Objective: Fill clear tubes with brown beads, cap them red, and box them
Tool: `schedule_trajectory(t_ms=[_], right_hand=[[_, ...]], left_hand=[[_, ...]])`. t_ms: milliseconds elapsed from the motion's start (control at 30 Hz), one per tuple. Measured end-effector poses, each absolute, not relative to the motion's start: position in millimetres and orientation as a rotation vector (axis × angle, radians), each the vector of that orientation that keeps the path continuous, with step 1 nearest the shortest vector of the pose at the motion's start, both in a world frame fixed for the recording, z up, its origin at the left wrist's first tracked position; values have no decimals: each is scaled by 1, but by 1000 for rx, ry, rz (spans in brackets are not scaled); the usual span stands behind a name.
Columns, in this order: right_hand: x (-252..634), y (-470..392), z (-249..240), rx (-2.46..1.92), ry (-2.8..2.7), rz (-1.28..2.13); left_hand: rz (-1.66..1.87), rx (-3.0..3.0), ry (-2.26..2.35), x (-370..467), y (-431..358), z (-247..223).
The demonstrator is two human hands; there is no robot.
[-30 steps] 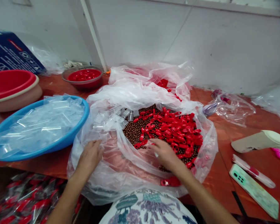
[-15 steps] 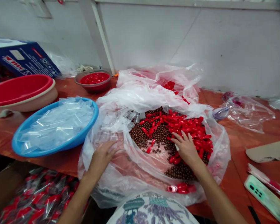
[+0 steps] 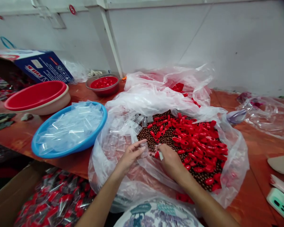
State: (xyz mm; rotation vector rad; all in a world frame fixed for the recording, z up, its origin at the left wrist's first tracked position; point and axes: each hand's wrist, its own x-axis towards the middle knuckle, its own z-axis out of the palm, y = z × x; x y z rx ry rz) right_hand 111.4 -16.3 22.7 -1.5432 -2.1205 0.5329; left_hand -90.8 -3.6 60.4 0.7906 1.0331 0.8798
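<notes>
Between the thumb and fingers of my left hand [image 3: 130, 156] is a small clear plastic container [image 3: 144, 149]. My right hand [image 3: 169, 158] is closed on a small red piece [image 3: 157, 154], close to the container but apart from it. Both hands are over an opened white plastic bag [image 3: 238, 148]. In the bag lie brown beads [image 3: 165, 137], a heap of glossy red pieces [image 3: 202, 145] right of my right hand, and more clear containers [image 3: 117, 140] beyond my left hand.
A blue basin [image 3: 41, 153] of clear sleeves stands at the left, with a red basin [image 3: 35, 94] and a small bowl [image 3: 103, 91] behind. Below left is a carton [image 3: 11, 186] of red-and-clear items. A phone [image 3: 280, 205] lies at the right.
My left hand has moved up and right and taken a clear container. My right hand has come left from the red heap, holding a red piece. The view has shifted left.
</notes>
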Motion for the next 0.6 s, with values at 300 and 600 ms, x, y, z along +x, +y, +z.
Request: schedule_trajectory(t_ms=[300,600], right_hand=[[128,4,-4,-1815,-1576,917],[133,1,-8,-1558,-1281,1281]], left_hand=[[884,1053,1187,-92,2,45],[871,1049,1140,-91,9,47]])
